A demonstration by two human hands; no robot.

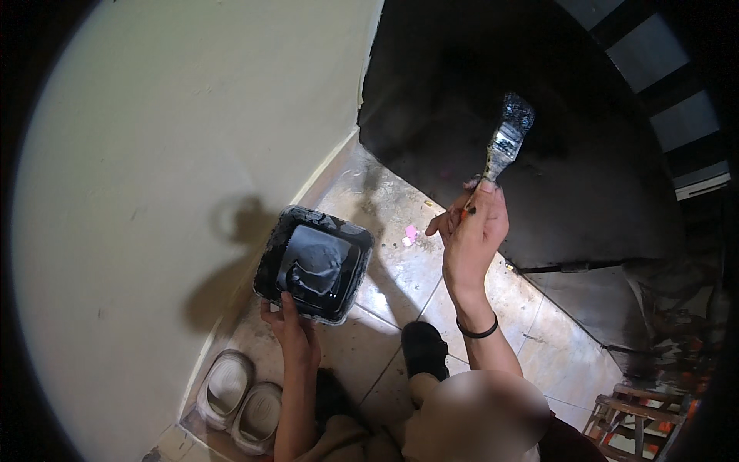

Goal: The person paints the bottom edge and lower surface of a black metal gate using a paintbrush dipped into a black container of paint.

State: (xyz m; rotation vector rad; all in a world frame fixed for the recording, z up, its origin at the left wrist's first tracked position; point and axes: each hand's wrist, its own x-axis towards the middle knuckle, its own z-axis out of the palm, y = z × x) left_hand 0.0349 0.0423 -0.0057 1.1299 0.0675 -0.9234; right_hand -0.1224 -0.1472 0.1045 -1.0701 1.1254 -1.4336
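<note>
My left hand [295, 333] grips the near edge of a square black paint tray [265, 269], thumb over its rim and fingers underneath. Glossy black paint [315, 258] lies in the bottom of that tray. Raised on the right, my right hand [476, 239] is closed round the handle of a paintbrush [504, 146]. Its wide bristles point up and away, coated in wet black paint, and paint smears the metal band. Behind the brush stands a dark black surface [585, 185]; whether the bristles touch it I cannot tell.
A pale wall [146, 154] rises on the left. On the tiled floor [385, 308] lie small pink scraps [410, 234]. White shoes [223, 385] stand by the wall's foot. A wooden slatted rack [635, 420] is at the lower right. My dark shoe [424, 350] rests on the tiles.
</note>
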